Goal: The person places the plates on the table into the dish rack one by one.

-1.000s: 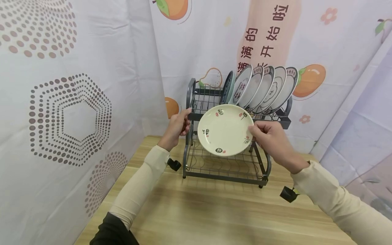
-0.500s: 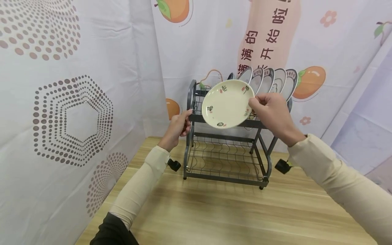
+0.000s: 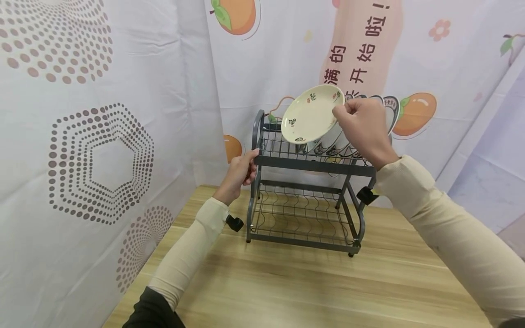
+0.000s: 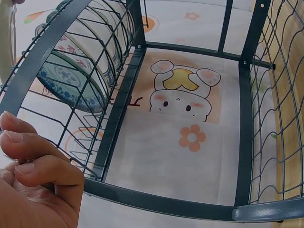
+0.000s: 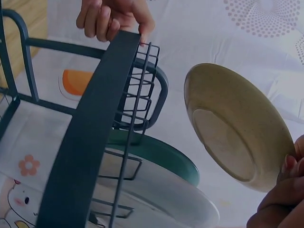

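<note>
A cream plate [image 3: 309, 116] with small dark and red motifs around its rim is held up, tilted, above the top tier of a dark grey two-tier dish rack [image 3: 316, 165]. My right hand [image 3: 365, 130] pinches its right edge between thumb and fingers; the right wrist view shows the plate's underside [image 5: 225, 142] apart from the rack. My left hand [image 3: 238, 175] grips the rack's front left corner, fingers curled. Several white plates [image 3: 392, 111] stand on edge in the upper tier, partly hidden. A green-rimmed plate [image 4: 71, 80] is leftmost in that row.
Wire slots [image 3: 272, 136] lie left of the row of plates. The lower tier [image 3: 301, 214] is a wire grid above the wooden table [image 3: 287, 282]. Printed curtains [image 3: 110, 159] hang at the left, back and right.
My right hand has lifted the cream plate from in front of the rack up and back over the upper tier, tilting it more. My left hand has stayed at the rack's corner.
</note>
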The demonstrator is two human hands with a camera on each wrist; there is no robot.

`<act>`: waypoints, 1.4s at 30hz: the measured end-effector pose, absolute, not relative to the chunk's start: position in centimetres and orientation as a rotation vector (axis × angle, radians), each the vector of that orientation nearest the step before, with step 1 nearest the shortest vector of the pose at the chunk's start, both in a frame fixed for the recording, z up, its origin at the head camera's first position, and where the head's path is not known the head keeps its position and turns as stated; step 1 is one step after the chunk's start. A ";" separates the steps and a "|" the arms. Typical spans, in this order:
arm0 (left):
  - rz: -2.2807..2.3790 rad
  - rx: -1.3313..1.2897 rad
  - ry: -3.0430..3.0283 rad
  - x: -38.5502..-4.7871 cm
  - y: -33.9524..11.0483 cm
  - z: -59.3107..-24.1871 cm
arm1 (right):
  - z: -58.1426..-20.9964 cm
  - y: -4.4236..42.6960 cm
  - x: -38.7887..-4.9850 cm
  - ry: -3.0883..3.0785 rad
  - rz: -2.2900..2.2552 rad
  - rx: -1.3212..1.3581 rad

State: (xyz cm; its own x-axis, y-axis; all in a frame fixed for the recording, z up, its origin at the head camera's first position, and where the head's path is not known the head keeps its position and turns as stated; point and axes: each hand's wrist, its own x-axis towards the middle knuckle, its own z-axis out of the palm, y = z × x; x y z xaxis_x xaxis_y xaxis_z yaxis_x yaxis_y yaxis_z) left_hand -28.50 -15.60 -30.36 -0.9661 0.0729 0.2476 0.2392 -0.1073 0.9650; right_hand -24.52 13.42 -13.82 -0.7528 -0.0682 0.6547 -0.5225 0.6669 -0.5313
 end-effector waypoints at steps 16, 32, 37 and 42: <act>-2.258 -0.361 -1.982 -28.7 -15.5 -30.5 | -13.0 9.2 -27.7 -2.208 0.478 0.516; -2.280 -0.355 -1.981 -28.6 -15.3 -30.7 | -13.7 6.5 -29.4 -2.261 0.198 0.495; -2.273 -0.353 -1.979 -28.6 -15.3 -30.8 | -14.0 6.4 -29.8 -2.272 0.146 0.481; -2.273 -0.345 -1.970 -28.7 -15.4 -30.6 | -14.5 6.0 -30.0 -2.297 0.083 0.492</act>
